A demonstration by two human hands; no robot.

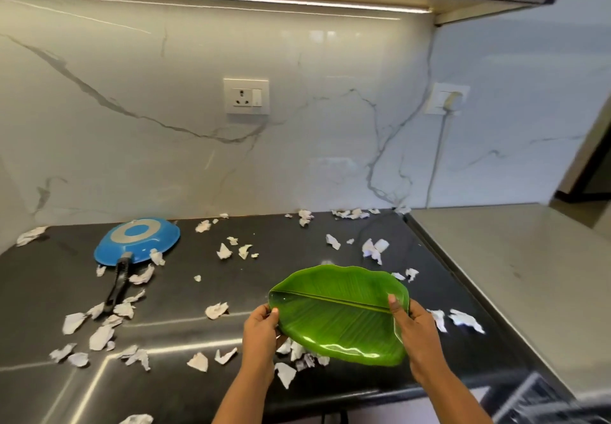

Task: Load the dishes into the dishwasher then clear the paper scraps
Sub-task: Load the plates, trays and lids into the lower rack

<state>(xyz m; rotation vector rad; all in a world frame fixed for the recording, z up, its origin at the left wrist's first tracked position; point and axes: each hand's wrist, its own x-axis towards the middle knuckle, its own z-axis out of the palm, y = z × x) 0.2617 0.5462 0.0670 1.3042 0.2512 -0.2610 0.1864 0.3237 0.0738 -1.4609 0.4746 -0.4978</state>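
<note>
Holding the green leaf plate [340, 314] at lower centre, the left hand [261, 331] and right hand [416, 327] both clamp its ends, lifting it just above the black counter [198, 390]. Loading seems barely begun: the blue pan [137, 240] waits at left, and paper scraps [99, 334] lie everywhere uncleared.

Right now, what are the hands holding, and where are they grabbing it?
Both hands hold the green leaf-shaped plate above the black counter: the left hand grips its left end, the right hand its right end.
</note>
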